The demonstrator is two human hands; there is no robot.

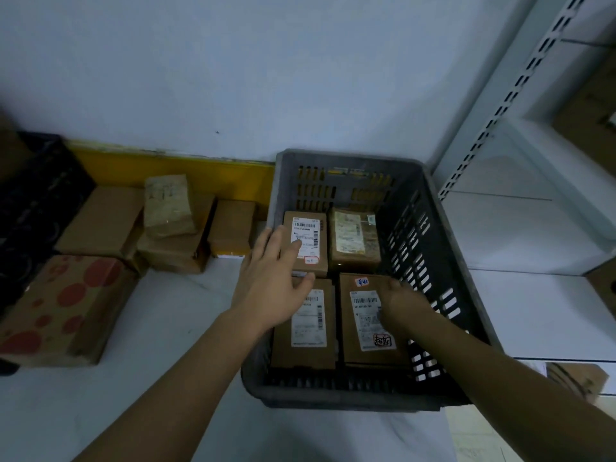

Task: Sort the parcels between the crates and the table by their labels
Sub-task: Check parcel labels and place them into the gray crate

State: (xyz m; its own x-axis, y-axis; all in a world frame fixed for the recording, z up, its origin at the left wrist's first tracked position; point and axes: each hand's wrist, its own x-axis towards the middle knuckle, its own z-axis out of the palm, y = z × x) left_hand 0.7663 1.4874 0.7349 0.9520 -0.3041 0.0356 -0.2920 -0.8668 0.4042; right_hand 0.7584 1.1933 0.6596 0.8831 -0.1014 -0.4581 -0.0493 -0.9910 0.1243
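Both hands [271,278] over crate [430,261] | parcels [110,225] left

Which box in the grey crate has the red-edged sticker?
Look in the grey crate on the table. It is the far-left parcel, under the left hand's fingers. Only it has a small red-edged sticker at its white label's near corner.
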